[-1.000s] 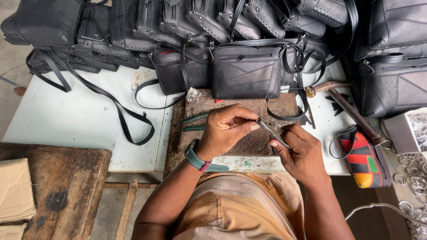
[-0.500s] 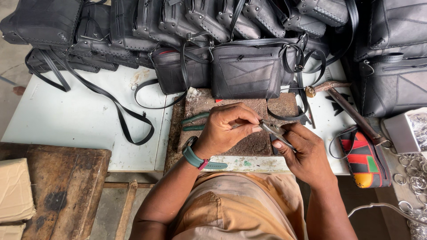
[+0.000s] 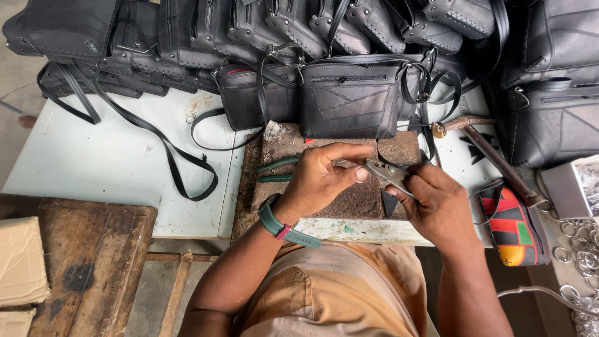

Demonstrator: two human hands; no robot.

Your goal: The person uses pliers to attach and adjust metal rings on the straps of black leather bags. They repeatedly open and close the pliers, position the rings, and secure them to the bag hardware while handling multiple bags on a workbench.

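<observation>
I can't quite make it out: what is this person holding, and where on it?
The right hand holds metal pliers by the handles. The left hand pinches something small at the pliers' tip, too small to identify.

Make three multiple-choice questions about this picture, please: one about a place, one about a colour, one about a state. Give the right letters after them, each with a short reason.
1. Where does the hammer lie?
A. On the table, to the right of the hands
B. On the brown wooden board at the lower left
C. On top of the bags

2. What colour is the watch strap on the left wrist?
A. Red
B. Green
C. White

3. How does the right hand stand?
A. Open and flat on the table
B. Closed around metal pliers
C. Out of view

Answers:
1 A: the hammer rests on the pale table, right of both hands.
2 B: the strap is green.
3 B: its fingers grip the pliers, whose tip meets the left hand.
</observation>
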